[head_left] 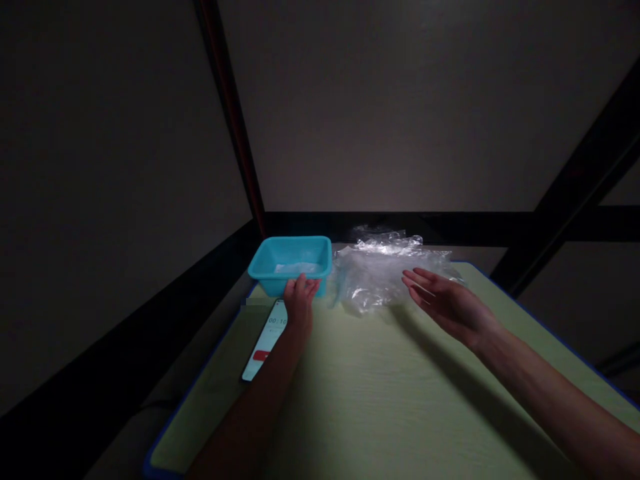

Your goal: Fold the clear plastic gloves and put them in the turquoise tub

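A turquoise plastic basin point(267, 272) stands at the far left of the table, with something whitish and flat point(295, 268) lying in it. My left hand point(299, 300) is at the basin's front wall, fingers slightly bent and apart. Whether the fingertips touch the basin, I cannot tell. To the basin's right lies a crumpled heap of clear plastic bags point(375, 273). My right hand point(447, 303) is held in front of the heap's right side, fingers stretched out and nothing in it.
A phone point(265, 343) showing a timer lies at the table's left side, partly behind my left forearm. The greenish table point(370, 387) has a blue edge. Dark-framed walls point(390, 133) rise behind and to the left.
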`<state>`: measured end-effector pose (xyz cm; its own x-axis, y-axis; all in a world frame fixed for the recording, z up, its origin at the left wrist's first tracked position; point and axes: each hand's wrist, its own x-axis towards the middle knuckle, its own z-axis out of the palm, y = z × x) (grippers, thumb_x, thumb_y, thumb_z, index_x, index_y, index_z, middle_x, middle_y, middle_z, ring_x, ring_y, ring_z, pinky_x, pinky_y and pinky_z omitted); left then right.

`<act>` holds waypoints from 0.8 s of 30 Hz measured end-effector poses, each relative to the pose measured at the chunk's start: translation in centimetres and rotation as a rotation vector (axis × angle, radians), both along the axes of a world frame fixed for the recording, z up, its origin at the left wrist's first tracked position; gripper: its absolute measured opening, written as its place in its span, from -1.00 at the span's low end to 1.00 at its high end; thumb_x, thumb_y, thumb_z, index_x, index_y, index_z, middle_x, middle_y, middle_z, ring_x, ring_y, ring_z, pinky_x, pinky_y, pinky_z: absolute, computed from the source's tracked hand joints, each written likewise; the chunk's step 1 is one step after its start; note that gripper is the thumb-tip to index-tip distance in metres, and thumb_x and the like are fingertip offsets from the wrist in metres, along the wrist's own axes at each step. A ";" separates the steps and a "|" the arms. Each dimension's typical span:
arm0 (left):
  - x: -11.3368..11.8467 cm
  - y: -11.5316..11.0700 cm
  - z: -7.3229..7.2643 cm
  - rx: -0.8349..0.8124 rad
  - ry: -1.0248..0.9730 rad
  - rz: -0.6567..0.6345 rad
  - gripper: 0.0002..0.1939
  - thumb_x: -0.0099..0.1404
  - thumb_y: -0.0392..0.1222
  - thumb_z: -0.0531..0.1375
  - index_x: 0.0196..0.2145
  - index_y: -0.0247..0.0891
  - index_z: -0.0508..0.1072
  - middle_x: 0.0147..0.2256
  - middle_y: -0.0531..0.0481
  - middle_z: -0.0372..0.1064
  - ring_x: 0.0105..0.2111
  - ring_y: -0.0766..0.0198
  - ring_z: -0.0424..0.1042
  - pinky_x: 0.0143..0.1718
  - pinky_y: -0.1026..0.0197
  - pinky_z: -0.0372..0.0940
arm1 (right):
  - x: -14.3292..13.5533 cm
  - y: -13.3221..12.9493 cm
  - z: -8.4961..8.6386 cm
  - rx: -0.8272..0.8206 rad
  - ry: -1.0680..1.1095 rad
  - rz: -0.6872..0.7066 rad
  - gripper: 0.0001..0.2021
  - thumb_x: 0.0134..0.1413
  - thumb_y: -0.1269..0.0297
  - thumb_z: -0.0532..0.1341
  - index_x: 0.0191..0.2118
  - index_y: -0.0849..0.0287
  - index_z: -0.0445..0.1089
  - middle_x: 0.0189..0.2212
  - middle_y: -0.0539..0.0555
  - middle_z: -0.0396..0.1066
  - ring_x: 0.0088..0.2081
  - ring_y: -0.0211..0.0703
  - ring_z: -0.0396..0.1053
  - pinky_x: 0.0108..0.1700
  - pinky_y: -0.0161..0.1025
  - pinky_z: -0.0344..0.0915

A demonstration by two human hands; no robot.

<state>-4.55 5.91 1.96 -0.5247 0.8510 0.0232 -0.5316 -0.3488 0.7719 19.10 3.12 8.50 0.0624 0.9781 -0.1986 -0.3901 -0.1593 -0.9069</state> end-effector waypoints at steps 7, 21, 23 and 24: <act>0.7 -0.7 1.1 -0.038 0.049 0.016 -0.74 0.09 -0.17 0.21 -0.58 -0.26 0.19 -0.63 0.17 0.26 -0.52 0.37 0.45 -0.38 0.33 0.33 | 2.5 -0.6 -2.8 0.382 -0.541 0.159 -0.75 -0.14 0.33 0.21 -0.23 0.14 0.38 -0.18 0.15 0.48 -0.22 -0.06 0.45 -0.06 -0.05 0.33; 0.4 -0.6 2.1 -0.069 0.003 0.129 -0.78 0.09 -0.24 0.21 -0.57 -0.26 0.20 -0.66 0.20 0.26 -0.58 0.43 0.41 -0.43 0.38 0.31 | 5.4 -0.6 -7.4 0.970 -1.335 0.205 -0.70 -0.04 0.51 -0.01 -0.21 0.15 0.35 -0.21 0.19 0.42 -0.14 0.01 0.37 -0.11 0.01 0.34; 0.6 -0.8 2.2 -0.074 0.004 0.129 -0.80 0.09 -0.28 0.20 -0.57 -0.26 0.21 -0.65 0.19 0.29 -0.56 0.43 0.42 -0.40 0.37 0.31 | 5.5 -0.5 -7.5 0.988 -1.385 0.166 -0.70 -0.05 0.52 -0.01 -0.22 0.18 0.35 -0.22 0.22 0.39 -0.14 0.03 0.35 -0.13 0.02 0.34; 0.8 -1.0 2.2 -0.077 0.009 0.123 -0.81 0.08 -0.30 0.20 -0.57 -0.26 0.22 -0.64 0.18 0.30 -0.55 0.43 0.42 -0.38 0.37 0.31 | 5.6 -0.4 -7.6 0.991 -1.408 0.149 -0.70 -0.06 0.52 -0.01 -0.22 0.19 0.35 -0.22 0.23 0.38 -0.15 0.04 0.34 -0.14 0.02 0.34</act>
